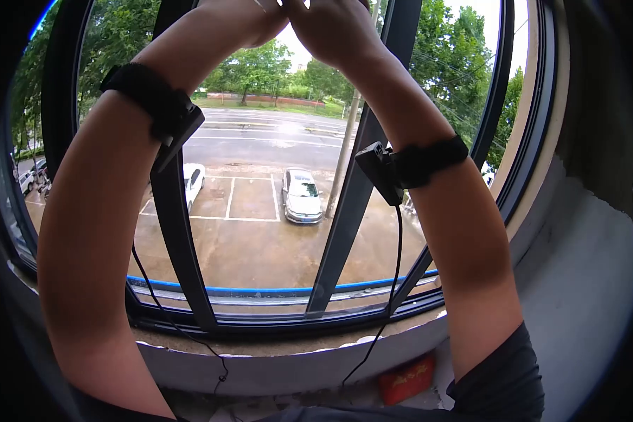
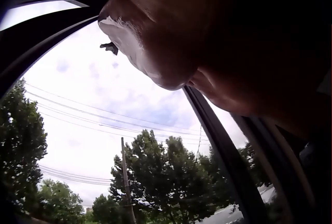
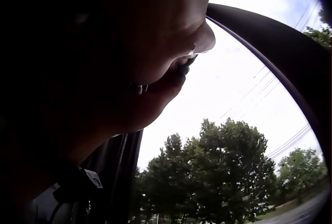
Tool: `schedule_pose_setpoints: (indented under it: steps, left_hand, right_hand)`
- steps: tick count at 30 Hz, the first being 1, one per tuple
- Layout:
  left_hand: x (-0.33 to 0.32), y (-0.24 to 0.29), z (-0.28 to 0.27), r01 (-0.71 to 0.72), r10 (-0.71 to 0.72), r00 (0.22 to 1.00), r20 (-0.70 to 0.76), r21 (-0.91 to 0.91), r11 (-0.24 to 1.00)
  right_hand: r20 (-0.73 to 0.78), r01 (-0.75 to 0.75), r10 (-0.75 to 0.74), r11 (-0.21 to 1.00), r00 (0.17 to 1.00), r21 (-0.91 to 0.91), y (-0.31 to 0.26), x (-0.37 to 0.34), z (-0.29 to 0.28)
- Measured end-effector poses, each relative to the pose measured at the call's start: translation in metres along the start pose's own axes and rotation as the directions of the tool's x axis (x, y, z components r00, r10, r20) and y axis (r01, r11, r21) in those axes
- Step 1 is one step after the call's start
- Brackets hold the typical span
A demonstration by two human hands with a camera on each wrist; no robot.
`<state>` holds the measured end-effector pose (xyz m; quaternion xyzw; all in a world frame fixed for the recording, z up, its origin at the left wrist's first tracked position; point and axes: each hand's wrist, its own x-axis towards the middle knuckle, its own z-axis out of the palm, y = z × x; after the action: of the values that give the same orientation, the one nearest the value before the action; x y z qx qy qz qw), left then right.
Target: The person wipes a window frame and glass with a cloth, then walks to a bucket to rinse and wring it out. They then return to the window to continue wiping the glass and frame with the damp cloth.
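Both hands are raised close together at the top edge of the head view, in front of the window (image 1: 260, 320). My left hand (image 1: 260, 22) and my right hand (image 1: 334, 29) are cut off there, fingers out of frame. In the left wrist view the left hand (image 2: 155, 42) is a dark shape against the sky, and a small dark piece (image 2: 108, 47) shows at its edge. The right wrist view has the right hand (image 3: 176, 32) above the other hand (image 3: 153, 99), fingertips close together. What the fingers hold cannot be told.
Dark window bars (image 1: 183, 246) stand between the arms. Black cables (image 1: 399, 246) hang from the wrist cameras (image 1: 381, 169). Below the sill lies a red packet (image 1: 406, 380). Outside are a parked silver car (image 1: 303, 198), a road and trees (image 1: 243, 74).
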<state>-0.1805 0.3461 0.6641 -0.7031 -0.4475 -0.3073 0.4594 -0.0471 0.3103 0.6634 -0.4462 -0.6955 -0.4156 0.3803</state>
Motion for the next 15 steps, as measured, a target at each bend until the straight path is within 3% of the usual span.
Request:
schedule_pose_setpoints:
  steps: [2, 3, 8, 10, 11, 12, 14, 15]
  left_hand:
    - [-0.006, -0.01, 0.0, 0.019, -0.019, 0.999, 0.028, 0.018, 1.0]
    - [-0.007, -0.014, 0.001, 0.017, -0.019, 0.999, 0.051, 0.03, 0.999]
    - [-0.022, -0.038, 0.018, -0.065, 0.063, 0.997, 0.049, 0.041, 0.997]
    - [-0.031, -0.043, 0.031, -0.072, 0.072, 0.997, 0.004, 0.076, 0.995]
    - [-0.036, -0.044, 0.038, -0.078, 0.084, 0.995, -0.046, 0.111, 0.991]
    - [-0.04, -0.045, 0.044, -0.084, 0.098, 0.991, -0.093, 0.145, 0.986]
    - [-0.045, -0.042, 0.051, -0.071, 0.083, 0.994, -0.075, 0.149, 0.986]
    - [-0.049, -0.04, 0.054, -0.056, 0.067, 0.995, -0.068, 0.153, 0.987]
  right_hand:
    - [0.104, -0.053, 0.059, 0.997, 0.993, -0.059, -0.003, 0.016, 0.006]
    - [0.016, 0.004, -0.003, 0.997, 1.0, -0.081, -0.009, 0.016, 0.014]
    - [0.079, 0.034, -0.029, 0.997, 0.996, -0.07, -0.029, 0.021, 0.033]
    - [-0.158, 0.107, -0.124, 0.988, 0.98, -0.116, -0.031, 0.014, 0.056]
    - [-0.183, 0.154, -0.182, 0.975, 0.966, -0.158, -0.029, 0.01, 0.063]
    - [-0.177, 0.154, -0.18, 0.977, 0.968, -0.149, -0.034, 0.004, 0.061]
    - [-0.026, 0.09, -0.092, 0.993, 0.995, -0.071, -0.046, -0.006, 0.052]
    - [-0.07, 0.108, -0.112, 0.992, 0.991, -0.059, -0.046, -0.011, 0.059]
